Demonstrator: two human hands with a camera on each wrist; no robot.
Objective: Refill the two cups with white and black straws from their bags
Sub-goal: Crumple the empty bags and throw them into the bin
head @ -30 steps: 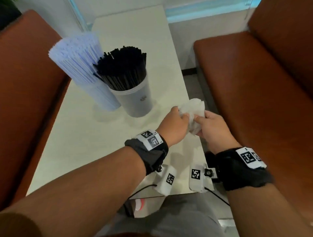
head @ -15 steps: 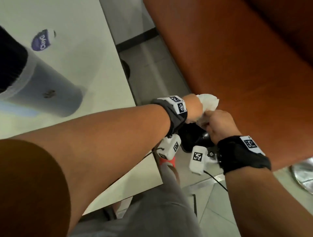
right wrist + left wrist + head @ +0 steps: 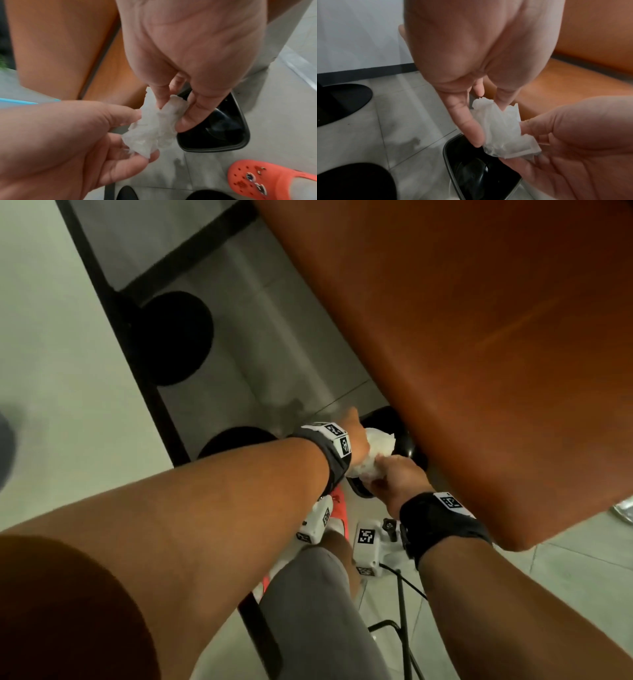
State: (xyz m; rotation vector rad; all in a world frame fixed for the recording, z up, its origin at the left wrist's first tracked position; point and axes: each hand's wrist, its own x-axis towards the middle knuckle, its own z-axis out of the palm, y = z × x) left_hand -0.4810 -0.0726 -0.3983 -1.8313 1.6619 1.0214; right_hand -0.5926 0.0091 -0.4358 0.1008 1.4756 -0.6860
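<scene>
Both hands hold one crumpled, empty clear plastic bag (image 3: 376, 444) low beside the table, just above a black bin (image 3: 399, 421) on the floor. My left hand (image 3: 488, 121) pinches the bag (image 3: 501, 129) between thumb and fingers. My right hand (image 3: 171, 116) pinches the other side of the bag (image 3: 154, 129) with its fingertips. The bin's open mouth (image 3: 471, 170) lies directly under the bag. The straw cups are out of view, apart from a grey blur (image 3: 6, 446) at the left edge.
An orange bench seat (image 3: 479, 337) overhangs the bin on the right. The white table (image 3: 51, 337) edge runs along the left, with black round table bases (image 3: 171, 337) on the tiled floor. My foot in an orange clog (image 3: 267, 178) stands near the bin.
Both hands have carried the crumpled bag from above the table down to the floor bin beside the seat. The head view has swung down, so the cups have left the picture.
</scene>
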